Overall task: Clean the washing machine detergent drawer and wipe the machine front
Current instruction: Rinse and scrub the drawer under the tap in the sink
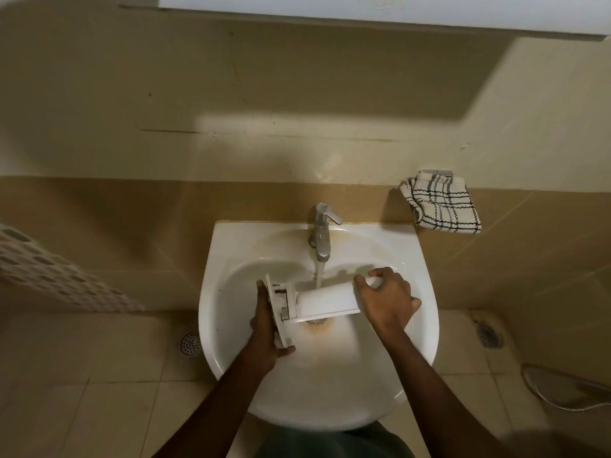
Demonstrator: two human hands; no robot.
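Over the washbasin [410,259], under the running tap [321,238], the detergent drawer [325,300] lies crosswise: left hand [264,335] clasps its front panel, right hand [386,300] wraps its rear end.

2 hands [264,325] [386,302], 1 det. drawer [325,300], 1 cloth [441,206]

— What kind of room is this?

— A bathroom in a home, by the look of it. A white ceramic basin [231,233] sits against the wall, with a chrome lever tap [322,233] running water into it.

— What else says so?

— Beige wall tiles [132,226] and a tiled floor [99,408], with a round left drain [190,342] and a right drain [486,333] set in the floor either side of the basin. A checked cloth [441,206] hangs on the wall, and a perforated basket [49,276] stands at the left.
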